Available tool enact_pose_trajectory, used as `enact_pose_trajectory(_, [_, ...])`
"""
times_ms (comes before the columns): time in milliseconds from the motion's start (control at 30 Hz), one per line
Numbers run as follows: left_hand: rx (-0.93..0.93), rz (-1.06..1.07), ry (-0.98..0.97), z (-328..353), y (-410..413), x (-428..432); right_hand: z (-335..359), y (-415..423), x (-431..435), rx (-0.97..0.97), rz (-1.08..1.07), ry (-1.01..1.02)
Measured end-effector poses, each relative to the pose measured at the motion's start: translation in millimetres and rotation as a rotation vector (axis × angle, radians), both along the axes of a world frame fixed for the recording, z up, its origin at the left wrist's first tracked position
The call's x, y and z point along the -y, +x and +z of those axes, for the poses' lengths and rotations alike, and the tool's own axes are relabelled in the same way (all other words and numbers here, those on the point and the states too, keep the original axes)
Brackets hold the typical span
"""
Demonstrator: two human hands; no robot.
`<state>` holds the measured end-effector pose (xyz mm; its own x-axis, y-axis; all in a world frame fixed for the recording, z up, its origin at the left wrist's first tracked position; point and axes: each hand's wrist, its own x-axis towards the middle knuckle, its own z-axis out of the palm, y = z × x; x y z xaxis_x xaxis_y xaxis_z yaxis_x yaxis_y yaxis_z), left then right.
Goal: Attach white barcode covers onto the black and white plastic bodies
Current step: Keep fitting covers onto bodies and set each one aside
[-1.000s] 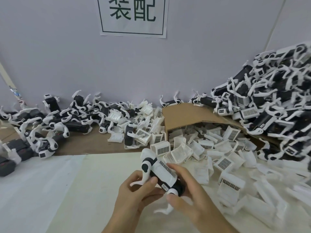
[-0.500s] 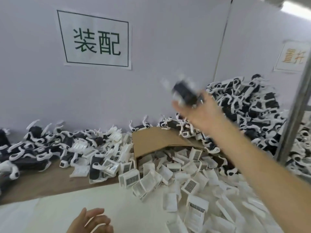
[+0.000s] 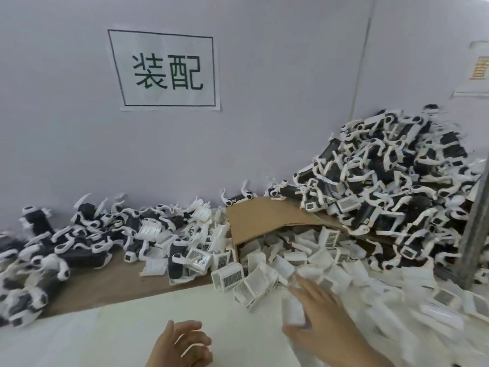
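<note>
Right grip (image 3: 315, 308) dropped from the finished pile (image 3: 397, 181) to loose covers (image 3: 328, 239) just under and beyond it, fingers spread, holding nothing. Left grip (image 3: 182, 343) slack, empty. Seemingly bare bodies (image 3: 79, 250) heaped beyond left grip: plenty left.

A plain pale lilac wall (image 3: 264, 123) fills the upper view, with a white paper sign (image 3: 169, 70) bearing two green characters in a thin frame at 11 o'clock and a vertical seam (image 3: 361, 62) at 1 o'clock. A second sign (image 3: 476, 72), lettered in orange, is cut off at 2 o'clock. A grey metal post (image 3: 473, 234) stands at 4 o'clock; brown tabletop (image 3: 111, 284) at 8 o'clock meets a white sheet (image 3: 105, 332) at 7.
</note>
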<state>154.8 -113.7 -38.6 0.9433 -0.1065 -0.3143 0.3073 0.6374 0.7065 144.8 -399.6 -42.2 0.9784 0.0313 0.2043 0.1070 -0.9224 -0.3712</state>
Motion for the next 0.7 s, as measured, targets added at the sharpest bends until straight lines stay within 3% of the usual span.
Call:
enact_pose_trajectory(67, [0.026,0.011,0.057,4.3,-0.9,5.5,-3.0,-1.9,-7.7,0.082,0.004,-0.044])
enact_pose_trajectory(267, [0.227,0.077,0.482,-6.8,-14.5,20.0,2.9,-7.2,-15.3,0.105,-0.015,0.109])
enact_pose_trajectory(433, [0.034,0.143,0.418,-1.9,6.4,17.8,4.8,-11.0,-16.0,0.154,0.014,0.172])
enact_pose_trajectory(567, [-0.096,0.319,0.360,14.7,64.3,0.5,2.9,-9.4,-16.7,0.195,0.023,0.229])
enact_pose_trajectory(700, [-0.139,0.303,0.442,25.2,114.7,-10.3,-1.1,-6.0,-13.7,0.215,0.021,0.323])
